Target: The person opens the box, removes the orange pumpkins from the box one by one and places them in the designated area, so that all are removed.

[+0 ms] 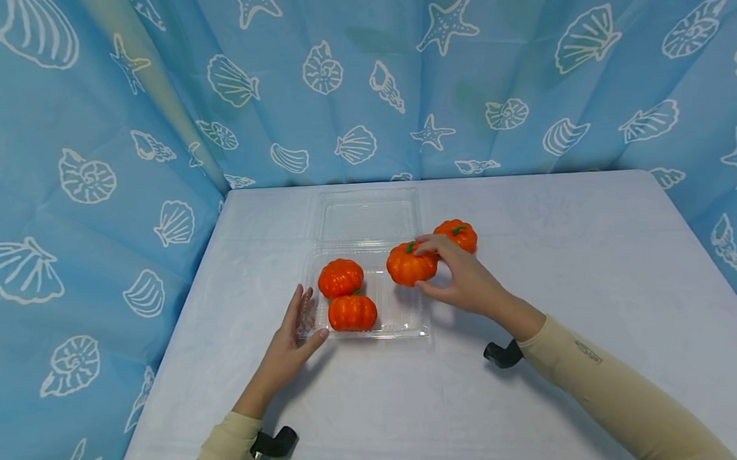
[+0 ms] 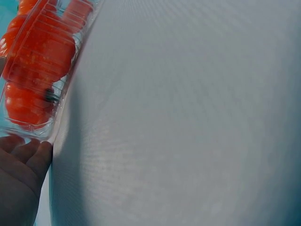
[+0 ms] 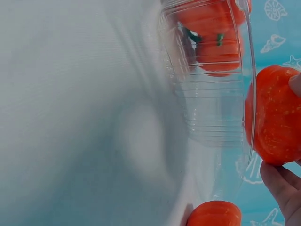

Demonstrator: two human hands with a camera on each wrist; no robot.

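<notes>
My right hand grips a small orange toy pumpkin with a green stem, holding it over the right half of a clear plastic clamshell box. In the right wrist view the held pumpkin shows beyond the box's rim, between thumb and fingers. Two more pumpkins, a back one and a front one, sit in the box's left half. My left hand rests against the box's left side, fingers extended and thumb by the front corner; its fingertips touch the wall in the left wrist view.
Another orange pumpkin stands on the white table, right of the box and partly behind the right hand. The box's hinged lid lies opened back, away from me. A blue shell-patterned curtain borders the table's back and sides.
</notes>
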